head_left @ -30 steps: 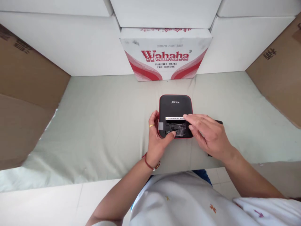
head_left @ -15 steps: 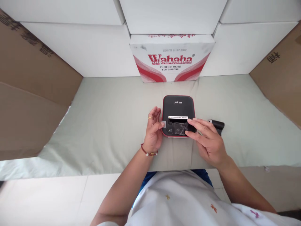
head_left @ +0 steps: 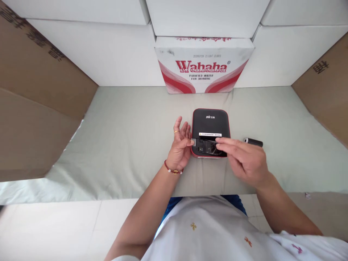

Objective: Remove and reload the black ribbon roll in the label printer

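Observation:
A black device with a red edge (head_left: 210, 121) lies on the cloth-covered table, with an opening in its near half. In that opening is a dark, shiny, film-like piece (head_left: 210, 147), tilted up at its right side. My right hand (head_left: 244, 157) pinches the right edge of this piece between thumb and fingers. At the device's left edge, the thumb of my left hand (head_left: 179, 146) presses on a small grey tab (head_left: 194, 142), its other fingers spread. A black cylinder (head_left: 253, 142) lies right of the device, partly behind my right hand.
A white and red Wahaba-style printed carton (head_left: 203, 67) stands behind the device against white boxes (head_left: 92, 54). Brown cartons flank the table at left (head_left: 40, 108) and right (head_left: 323, 87). The pale green cloth (head_left: 122, 145) ends at the near edge.
My right hand's fingers have closed together on the film-like piece, whose right side is now raised. The whole view has shifted slightly; my left thumb stays on the tab.

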The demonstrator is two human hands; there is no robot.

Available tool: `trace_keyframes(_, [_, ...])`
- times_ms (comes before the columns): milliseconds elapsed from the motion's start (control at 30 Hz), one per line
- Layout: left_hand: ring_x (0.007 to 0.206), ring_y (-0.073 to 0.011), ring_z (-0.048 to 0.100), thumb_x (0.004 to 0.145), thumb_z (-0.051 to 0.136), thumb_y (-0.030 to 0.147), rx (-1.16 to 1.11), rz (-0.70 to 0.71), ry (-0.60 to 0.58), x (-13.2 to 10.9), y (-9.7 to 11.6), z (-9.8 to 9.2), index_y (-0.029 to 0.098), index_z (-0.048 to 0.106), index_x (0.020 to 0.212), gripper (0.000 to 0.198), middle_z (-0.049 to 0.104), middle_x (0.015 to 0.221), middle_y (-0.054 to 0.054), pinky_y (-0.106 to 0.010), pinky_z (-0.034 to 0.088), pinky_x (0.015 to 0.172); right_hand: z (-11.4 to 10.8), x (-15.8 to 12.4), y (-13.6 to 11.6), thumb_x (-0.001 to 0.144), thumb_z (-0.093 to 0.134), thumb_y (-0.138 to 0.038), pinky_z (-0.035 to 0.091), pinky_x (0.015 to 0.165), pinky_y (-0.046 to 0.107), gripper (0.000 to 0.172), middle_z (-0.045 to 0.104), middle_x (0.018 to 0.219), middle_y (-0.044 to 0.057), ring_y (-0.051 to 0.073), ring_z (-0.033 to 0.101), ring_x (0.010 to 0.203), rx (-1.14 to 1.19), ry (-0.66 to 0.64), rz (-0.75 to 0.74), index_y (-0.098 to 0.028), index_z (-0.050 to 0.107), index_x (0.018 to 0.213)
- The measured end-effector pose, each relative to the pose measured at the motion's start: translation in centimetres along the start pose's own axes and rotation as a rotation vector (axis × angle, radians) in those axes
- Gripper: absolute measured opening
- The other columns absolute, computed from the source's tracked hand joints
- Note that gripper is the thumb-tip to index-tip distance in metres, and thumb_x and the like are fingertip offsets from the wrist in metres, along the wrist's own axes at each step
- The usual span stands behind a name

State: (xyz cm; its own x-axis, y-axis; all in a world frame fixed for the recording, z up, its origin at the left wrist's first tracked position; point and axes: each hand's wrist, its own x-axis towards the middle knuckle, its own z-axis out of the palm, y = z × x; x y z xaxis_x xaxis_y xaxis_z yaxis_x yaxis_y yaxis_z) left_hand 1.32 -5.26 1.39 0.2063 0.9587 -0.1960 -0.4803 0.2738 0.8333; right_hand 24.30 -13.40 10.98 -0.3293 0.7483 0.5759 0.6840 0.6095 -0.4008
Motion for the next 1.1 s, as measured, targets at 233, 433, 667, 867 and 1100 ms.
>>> trace_keyframes(233, [0.182,-0.0321,0.035,0.061,0.08,0.014,-0.066,0.028,0.022,0.3,-0.4,0.8,0.053,0.046,0.166,0.117,0.054,0.177,0.0,-0.057,0.032,0.151,-0.9,4.3,-0.2,0.108,0.056,-0.009,0.073,0.074,0.032,0.038,0.091,0.133,0.007,0.018,0.089,0.081,-0.062,-0.191,0.135,-0.024,0.088,0.121])
trace_keyframes(433, [0.185,-0.0328,0.028,0.063,0.085,0.017,-0.112,0.042,-0.009,0.1,-0.9,1.1,0.05,0.047,0.163,0.112,0.045,0.182,-0.001,-0.056,0.035,0.149,-1.0,5.0,-0.7,0.11,0.056,-0.014,0.073,0.074,0.036,0.037,0.089,0.138,0.007,0.019,0.087,0.074,-0.128,-0.131,0.173,-0.026,0.089,0.12])
trace_keyframes(667, [0.18,-0.0332,0.036,0.066,0.098,0.028,-0.132,0.038,-0.019,-0.1,-1.4,0.8,0.042,0.055,0.156,0.1,0.052,0.176,-0.007,-0.052,0.035,0.146,0.9,8.5,3.3,0.105,0.061,-0.022,0.066,0.08,0.045,0.035,0.093,0.113,0.006,0.032,0.089,0.097,-0.465,-0.375,0.281,-0.029,0.092,0.119])
trace_keyframes(867, [0.136,-0.024,0.072,0.065,0.102,0.03,-0.262,0.055,0.077,0.2,-0.7,1.0,0.028,0.072,0.117,0.06,0.078,0.132,-0.005,-0.04,0.054,0.124,3.9,10.9,4.2,0.088,0.082,-0.016,0.053,0.063,0.039,0.013,0.089,0.092,0.013,0.034,0.084,0.085,-0.656,-0.735,0.304,-0.024,0.089,0.097])
trace_keyframes(1100, [0.053,-0.005,0.026,0.069,0.099,0.014,-0.201,0.112,0.254,-0.2,-0.1,1.6,0.024,0.021,0.067,0.079,0.027,0.059,0.012,-0.02,0.027,0.052,2.4,9.7,1.6,0.096,0.077,-0.02,0.061,0.074,0.044,0.023,0.089,0.119,0.018,0.037,0.085,0.094,-0.602,-0.63,0.347,-0.021,0.083,0.118])
